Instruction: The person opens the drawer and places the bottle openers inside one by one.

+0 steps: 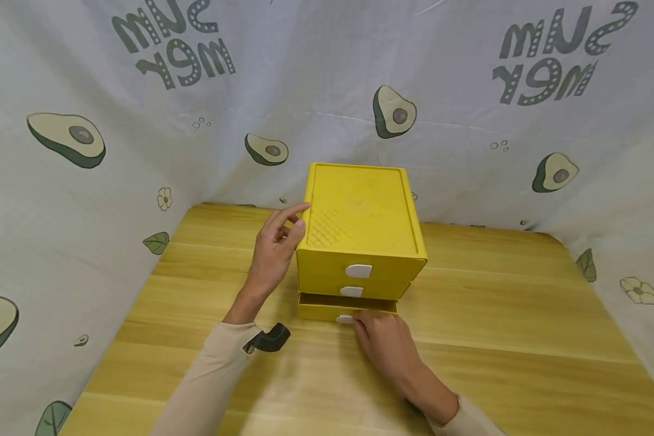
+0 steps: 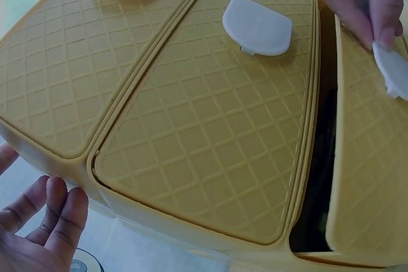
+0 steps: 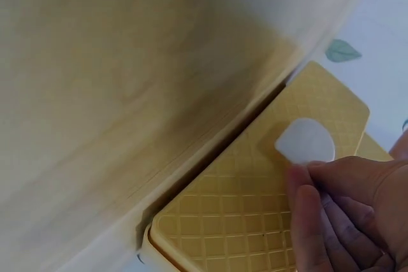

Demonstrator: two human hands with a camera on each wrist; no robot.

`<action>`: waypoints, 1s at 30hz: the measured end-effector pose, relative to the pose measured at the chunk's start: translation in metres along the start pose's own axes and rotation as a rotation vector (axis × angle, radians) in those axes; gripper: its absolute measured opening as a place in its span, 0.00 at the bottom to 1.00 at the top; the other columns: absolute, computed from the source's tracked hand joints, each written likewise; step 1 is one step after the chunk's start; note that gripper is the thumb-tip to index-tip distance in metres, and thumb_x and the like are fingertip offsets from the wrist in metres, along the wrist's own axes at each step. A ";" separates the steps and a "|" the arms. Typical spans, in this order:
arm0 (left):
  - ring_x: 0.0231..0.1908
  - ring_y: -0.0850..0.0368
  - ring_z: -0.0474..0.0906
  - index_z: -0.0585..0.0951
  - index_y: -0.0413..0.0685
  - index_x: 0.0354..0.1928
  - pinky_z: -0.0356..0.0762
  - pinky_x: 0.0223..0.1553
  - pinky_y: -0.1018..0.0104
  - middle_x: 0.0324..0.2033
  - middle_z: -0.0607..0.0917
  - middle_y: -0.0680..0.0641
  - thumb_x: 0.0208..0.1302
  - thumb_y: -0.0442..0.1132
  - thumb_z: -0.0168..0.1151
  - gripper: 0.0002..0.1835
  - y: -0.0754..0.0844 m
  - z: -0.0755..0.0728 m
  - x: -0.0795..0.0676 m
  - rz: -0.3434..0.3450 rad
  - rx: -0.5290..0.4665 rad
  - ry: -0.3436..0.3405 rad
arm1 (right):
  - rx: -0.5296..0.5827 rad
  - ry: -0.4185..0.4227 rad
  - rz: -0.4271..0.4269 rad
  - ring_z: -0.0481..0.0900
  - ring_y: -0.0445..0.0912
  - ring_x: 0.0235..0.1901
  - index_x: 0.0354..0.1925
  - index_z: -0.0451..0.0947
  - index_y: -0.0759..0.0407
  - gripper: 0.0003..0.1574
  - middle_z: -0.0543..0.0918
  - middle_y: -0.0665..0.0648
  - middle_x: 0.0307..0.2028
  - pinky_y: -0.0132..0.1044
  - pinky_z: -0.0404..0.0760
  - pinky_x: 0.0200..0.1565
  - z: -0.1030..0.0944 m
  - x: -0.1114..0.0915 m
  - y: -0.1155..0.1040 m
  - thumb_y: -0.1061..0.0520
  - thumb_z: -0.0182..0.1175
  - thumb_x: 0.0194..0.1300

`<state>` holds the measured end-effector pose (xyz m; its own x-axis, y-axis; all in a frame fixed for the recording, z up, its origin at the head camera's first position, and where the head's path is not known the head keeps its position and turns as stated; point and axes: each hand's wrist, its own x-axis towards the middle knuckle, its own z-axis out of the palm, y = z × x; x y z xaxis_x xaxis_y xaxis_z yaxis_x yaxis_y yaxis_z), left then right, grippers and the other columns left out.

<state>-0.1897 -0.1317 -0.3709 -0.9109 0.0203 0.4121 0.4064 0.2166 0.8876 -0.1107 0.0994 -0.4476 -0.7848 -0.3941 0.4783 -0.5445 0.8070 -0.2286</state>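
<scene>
A yellow three-drawer box (image 1: 365, 209) stands on the wooden table, with a waffle pattern on its drawer fronts. Its bottom drawer (image 1: 317, 312) is pulled out a little, and a dark gap shows behind the front in the left wrist view. My right hand (image 1: 389, 348) pinches the edge of that drawer's white handle (image 3: 306, 139) between thumb and fingertips. Against the box's left side rests my left hand (image 1: 271, 251), its fingers loosely extended. The middle drawer (image 2: 210, 113) and the top drawer (image 2: 70, 74) are closed, each with a white handle. What the bottom drawer contains cannot be made out.
Wooden tabletop (image 1: 501, 315) extends on both sides of the box and in front of it. Behind the table hangs a pale cloth (image 1: 316, 79) printed with avocados and lettering. A black strap piece (image 1: 272, 338) sticks out from the left wrist.
</scene>
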 end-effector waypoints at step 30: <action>0.27 0.56 0.67 0.78 0.56 0.65 0.65 0.28 0.68 0.46 0.75 0.47 0.77 0.42 0.52 0.19 0.008 -0.001 0.000 0.014 -0.014 -0.019 | 0.003 0.024 0.019 0.64 0.36 0.17 0.20 0.81 0.52 0.15 0.77 0.45 0.17 0.32 0.70 0.20 0.001 0.018 0.007 0.67 0.68 0.57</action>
<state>-0.1867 -0.1312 -0.3634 -0.9063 0.0414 0.4206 0.4199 0.2027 0.8847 -0.1287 0.0977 -0.4414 -0.7879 -0.3679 0.4938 -0.5303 0.8130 -0.2404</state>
